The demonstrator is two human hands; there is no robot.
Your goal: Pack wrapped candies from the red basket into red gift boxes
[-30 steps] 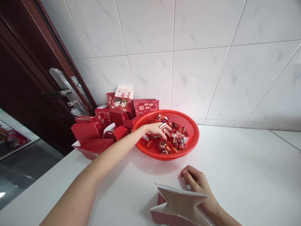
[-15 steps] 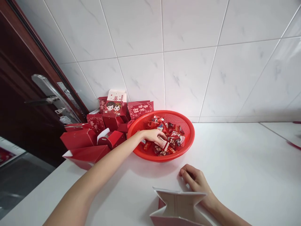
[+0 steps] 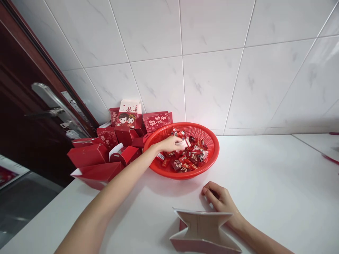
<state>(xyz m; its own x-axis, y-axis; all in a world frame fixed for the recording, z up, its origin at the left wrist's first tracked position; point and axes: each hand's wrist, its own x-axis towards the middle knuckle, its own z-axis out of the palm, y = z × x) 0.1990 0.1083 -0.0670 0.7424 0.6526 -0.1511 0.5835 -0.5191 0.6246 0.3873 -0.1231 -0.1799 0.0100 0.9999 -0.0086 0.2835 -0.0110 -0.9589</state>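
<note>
My left hand (image 3: 171, 144) reaches into a red plastic colander (image 3: 215, 150) and is closed on a pale pink and white wrapped candy (image 3: 184, 143). Beneath and around it lie several wrapped candies (image 3: 197, 153), mostly red and dark red. Resting on the table in front of the colander, my right hand (image 3: 218, 198) is loosely curled, with nothing visible in its fingers. Just beside its wrist stands a paper gift bag (image 3: 203, 245), its mouth open towards me, brownish inside.
Several red gift boxes and bags (image 3: 127, 135) crowd the table left of the colander, against the tiled wall (image 3: 209, 84). A dark red door with a metal handle (image 3: 60, 109) is at the far left. The white table (image 3: 265, 183) runs to the right.
My left hand has moved farther back in the colander, lifting the pale candy slightly off the others. My right hand and the bag stay where they were.
</note>
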